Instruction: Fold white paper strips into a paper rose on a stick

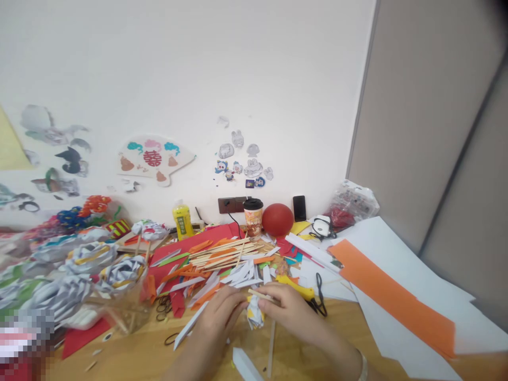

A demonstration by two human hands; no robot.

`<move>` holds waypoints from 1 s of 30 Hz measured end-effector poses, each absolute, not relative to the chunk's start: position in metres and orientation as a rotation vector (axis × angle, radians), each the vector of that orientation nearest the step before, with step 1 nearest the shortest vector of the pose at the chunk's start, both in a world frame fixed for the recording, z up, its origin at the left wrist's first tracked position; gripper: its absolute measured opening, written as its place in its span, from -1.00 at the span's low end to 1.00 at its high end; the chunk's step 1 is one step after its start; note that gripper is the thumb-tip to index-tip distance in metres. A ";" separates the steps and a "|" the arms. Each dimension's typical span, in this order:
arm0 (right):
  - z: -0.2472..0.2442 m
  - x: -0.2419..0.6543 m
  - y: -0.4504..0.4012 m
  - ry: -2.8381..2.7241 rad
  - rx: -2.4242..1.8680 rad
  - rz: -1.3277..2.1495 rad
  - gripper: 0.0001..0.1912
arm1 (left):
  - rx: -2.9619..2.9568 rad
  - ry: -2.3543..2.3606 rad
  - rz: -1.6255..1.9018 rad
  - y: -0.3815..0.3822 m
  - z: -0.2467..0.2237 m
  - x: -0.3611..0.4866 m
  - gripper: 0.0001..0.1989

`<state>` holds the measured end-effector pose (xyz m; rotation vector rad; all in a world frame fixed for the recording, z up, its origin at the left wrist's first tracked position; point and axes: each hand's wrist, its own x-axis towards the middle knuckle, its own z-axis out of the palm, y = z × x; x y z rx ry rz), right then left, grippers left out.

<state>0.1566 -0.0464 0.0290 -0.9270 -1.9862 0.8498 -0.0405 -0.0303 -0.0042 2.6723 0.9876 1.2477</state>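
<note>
Between my two hands, low over the front middle of the table, is a small bundle of folded white and yellow paper (255, 313). A thin wooden stick (256, 292) lies across its top. My left hand (218, 315) closes its fingertips on the bundle's left side. From the right, my right hand (288, 307) pinches the bundle and the stick with curled fingers. Beneath the hands, another flat stick (271, 349) and a folded white paper strip (246, 365) lie on the wooden table (317, 365). Part of the bundle is hidden by my fingers.
Behind the hands lies a pile of wooden sticks (222, 254) and coloured strips. Finished-looking paper pieces (87, 259) crowd the left. A yellow-handled tool (299, 288), red balloon (278, 220), lidded cup (253, 218) and yellow bottle (182, 221) stand or lie farther back. An orange sheet (392, 296) lies right.
</note>
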 end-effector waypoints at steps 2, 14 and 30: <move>0.029 0.156 -0.046 -1.986 -0.922 0.845 -0.76 | 2.653 1.015 1.215 -0.032 -0.003 -0.039 -0.89; 0.031 0.157 -0.047 -1.995 -0.910 0.850 -0.79 | 2.700 1.027 1.153 -0.033 0.001 -0.038 -0.89; 0.030 0.157 -0.045 -1.993 -0.922 0.873 -0.78 | 3.059 0.860 1.360 -0.040 0.005 -0.040 -0.75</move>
